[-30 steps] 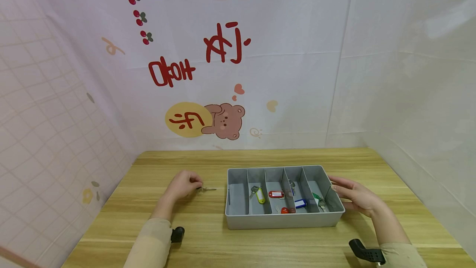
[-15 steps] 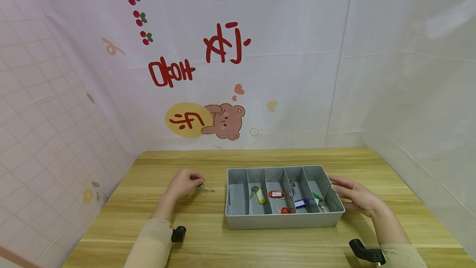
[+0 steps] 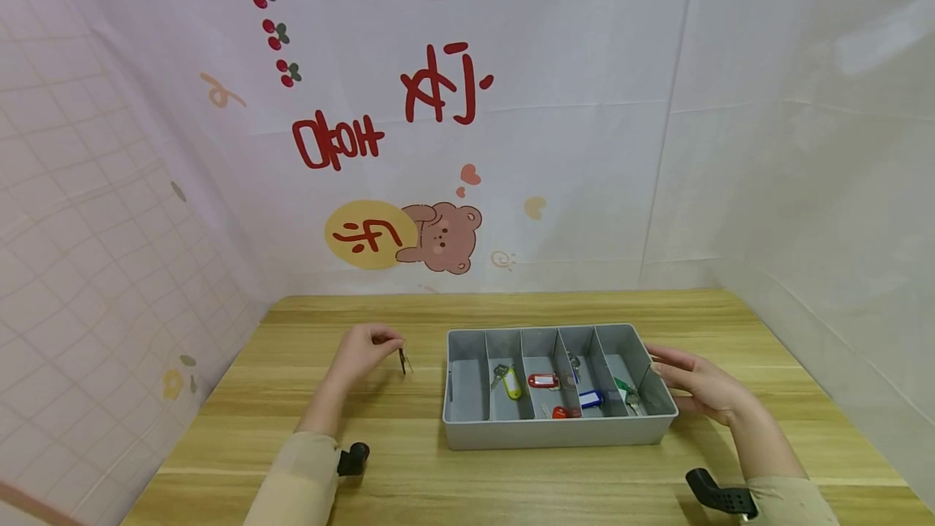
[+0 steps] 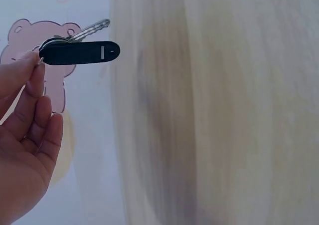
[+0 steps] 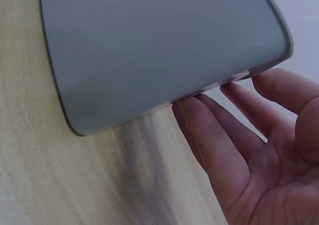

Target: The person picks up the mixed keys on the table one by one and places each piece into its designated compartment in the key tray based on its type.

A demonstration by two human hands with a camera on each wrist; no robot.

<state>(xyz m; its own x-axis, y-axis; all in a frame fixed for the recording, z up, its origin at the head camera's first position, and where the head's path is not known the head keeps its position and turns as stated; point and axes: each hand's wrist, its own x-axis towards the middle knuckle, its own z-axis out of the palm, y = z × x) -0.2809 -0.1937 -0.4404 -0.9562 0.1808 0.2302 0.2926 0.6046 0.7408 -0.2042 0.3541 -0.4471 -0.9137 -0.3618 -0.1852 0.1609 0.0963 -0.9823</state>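
My left hand (image 3: 365, 350) pinches a key ring between thumb and fingertips, above the table left of the grey box. From the ring hang a black key tag (image 4: 82, 53) and a silver key (image 4: 92, 29), close together. My right hand (image 3: 697, 384) touches the right end of the grey divided box (image 3: 562, 435), its fingers nearly straight along the outer wall and the thumb near the rim. Inside the box's compartments lie keys with a yellow-green tag (image 3: 510, 384), red tags (image 3: 543, 381), a blue tag (image 3: 591, 399) and a green tag (image 3: 622, 386).
The box stands on a wood-grain table (image 3: 409, 477). Thin upright dividers (image 3: 504, 347) split it into several compartments. A printed white cloth (image 3: 584, 144) hangs behind the table, with more cloth at both sides.
My left hand has lifted slightly, and the key and black tag, earlier lying low at the tabletop, now hang down from its fingertips. The right hand and the box have stayed put.
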